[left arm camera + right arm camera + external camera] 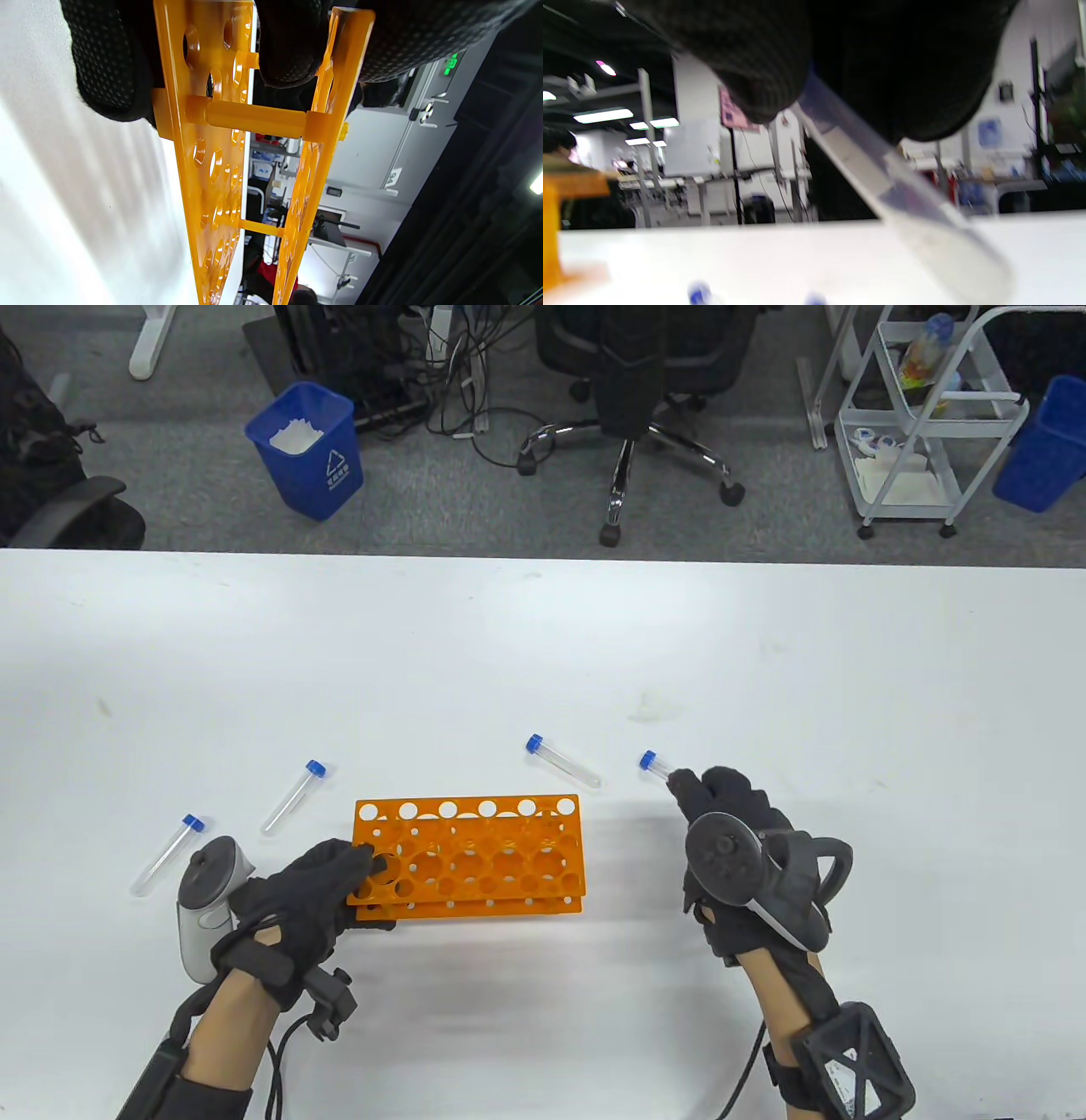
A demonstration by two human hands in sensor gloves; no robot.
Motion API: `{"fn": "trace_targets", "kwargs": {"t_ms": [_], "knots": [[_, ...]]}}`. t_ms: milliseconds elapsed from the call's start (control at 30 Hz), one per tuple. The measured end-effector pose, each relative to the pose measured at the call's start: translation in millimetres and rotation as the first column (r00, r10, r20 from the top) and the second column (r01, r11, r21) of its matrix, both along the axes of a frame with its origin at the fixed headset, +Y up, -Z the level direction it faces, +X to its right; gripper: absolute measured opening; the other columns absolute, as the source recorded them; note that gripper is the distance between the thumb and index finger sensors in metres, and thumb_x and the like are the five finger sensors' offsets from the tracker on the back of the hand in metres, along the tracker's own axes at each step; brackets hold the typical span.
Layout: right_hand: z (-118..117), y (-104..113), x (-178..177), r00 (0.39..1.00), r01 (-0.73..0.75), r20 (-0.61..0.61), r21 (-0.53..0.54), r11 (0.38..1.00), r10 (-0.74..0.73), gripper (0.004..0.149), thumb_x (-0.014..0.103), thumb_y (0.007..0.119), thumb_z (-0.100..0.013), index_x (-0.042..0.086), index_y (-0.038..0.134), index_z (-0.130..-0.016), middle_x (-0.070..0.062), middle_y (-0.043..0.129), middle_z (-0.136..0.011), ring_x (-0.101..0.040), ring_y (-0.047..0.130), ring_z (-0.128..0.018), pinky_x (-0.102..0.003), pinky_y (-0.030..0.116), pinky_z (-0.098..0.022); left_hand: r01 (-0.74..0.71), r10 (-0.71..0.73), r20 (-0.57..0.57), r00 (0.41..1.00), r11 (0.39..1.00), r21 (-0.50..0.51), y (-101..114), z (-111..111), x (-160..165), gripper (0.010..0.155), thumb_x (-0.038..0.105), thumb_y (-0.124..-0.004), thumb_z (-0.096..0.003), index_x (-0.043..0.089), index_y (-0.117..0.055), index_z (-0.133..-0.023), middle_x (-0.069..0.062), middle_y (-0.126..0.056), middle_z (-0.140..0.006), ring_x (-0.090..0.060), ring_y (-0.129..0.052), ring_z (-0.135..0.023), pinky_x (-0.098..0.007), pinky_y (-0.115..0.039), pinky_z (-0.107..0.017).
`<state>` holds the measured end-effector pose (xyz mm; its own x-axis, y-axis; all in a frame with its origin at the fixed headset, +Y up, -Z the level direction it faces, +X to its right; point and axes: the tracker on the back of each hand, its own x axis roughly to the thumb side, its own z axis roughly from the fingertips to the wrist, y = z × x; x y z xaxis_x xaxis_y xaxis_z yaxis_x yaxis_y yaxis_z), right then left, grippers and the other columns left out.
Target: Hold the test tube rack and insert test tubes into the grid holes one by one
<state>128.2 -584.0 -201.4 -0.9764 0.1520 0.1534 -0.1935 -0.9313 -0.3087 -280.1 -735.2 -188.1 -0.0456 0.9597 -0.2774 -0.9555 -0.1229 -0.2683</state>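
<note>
An orange test tube rack (pixel 475 855) with several empty holes stands on the white table (pixel 543 645). My left hand (pixel 327 882) grips its left end; in the left wrist view its fingers (pixel 288 46) reach between the rack's plates (pixel 212 140). My right hand (pixel 721 814) holds a clear blue-capped test tube (pixel 652 763) to the right of the rack; the tube (pixel 882 178) runs down from my fingers in the right wrist view. Three more blue-capped tubes lie on the table: one behind the rack (pixel 562 760) and two to its left (pixel 293 796) (pixel 168 853).
The table's far edge (pixel 543 557) borders a floor with a blue bin (pixel 307 449), an office chair (pixel 632 407) and a white cart (pixel 925 415).
</note>
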Motion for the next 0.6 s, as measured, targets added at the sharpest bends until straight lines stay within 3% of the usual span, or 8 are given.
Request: {"fn": "trace_targets", "kwargs": {"t_ms": [133,267,400,600], "knots": [[8.9,59.7,-38.4,0.991,0.095,-0.104,0.140,0.986,-0.081,0.050,0.023,0.089,-0.037,0.022,0.084,-0.087,-0.018,0.092,-0.087,-0.043,0.101,-0.065,-0.057,0.089,-0.044,-0.002,0.002,0.001,1.000,1.000,0.002,-0.5,1.0,2.1,0.046,0.054,-0.077,-0.0455,0.021,-0.078,-0.077,-0.030,-0.060,-0.096,-0.042,-0.101,-0.067,-0.046,-0.094,-0.047],[14.8,85.4,-88.5,0.973,0.116,-0.217,0.186,0.976,-0.074,0.053,0.029,0.092,-0.035,0.020,0.084,-0.086,-0.016,0.098,-0.080,-0.040,0.105,-0.057,-0.055,0.091,-0.039,-0.007,0.007,0.004,1.000,1.000,0.000,-1.4,1.5,3.0,0.045,0.054,-0.077,-0.0455,0.022,-0.078,-0.077,-0.030,-0.060,-0.096,-0.042,-0.101,-0.068,-0.046,-0.093,-0.047],[16.4,83.8,-134.7,0.952,0.074,-0.305,0.163,0.984,-0.021,0.054,0.032,0.093,-0.034,0.019,0.084,-0.086,-0.014,0.100,-0.076,-0.038,0.106,-0.053,-0.053,0.092,-0.037,-0.005,0.005,0.008,1.000,1.000,-0.004,-3.2,2.1,4.8,0.045,0.054,-0.078,-0.0455,0.022,-0.078,-0.077,-0.030,-0.060,-0.096,-0.042,-0.100,-0.068,-0.046,-0.093,-0.048],[5.3,62.2,-187.8,0.932,-0.033,-0.353,0.133,0.991,0.079,0.055,0.033,0.093,-0.033,0.019,0.083,-0.086,-0.014,0.100,-0.076,-0.037,0.106,-0.053,-0.053,0.091,-0.037,0.000,0.000,0.018,1.000,1.000,-0.001,-4.2,3.0,8.0,0.045,0.054,-0.078,-0.0455,0.022,-0.078,-0.077,-0.030,-0.060,-0.096,-0.042,-0.100,-0.068,-0.046,-0.093,-0.048]]}}
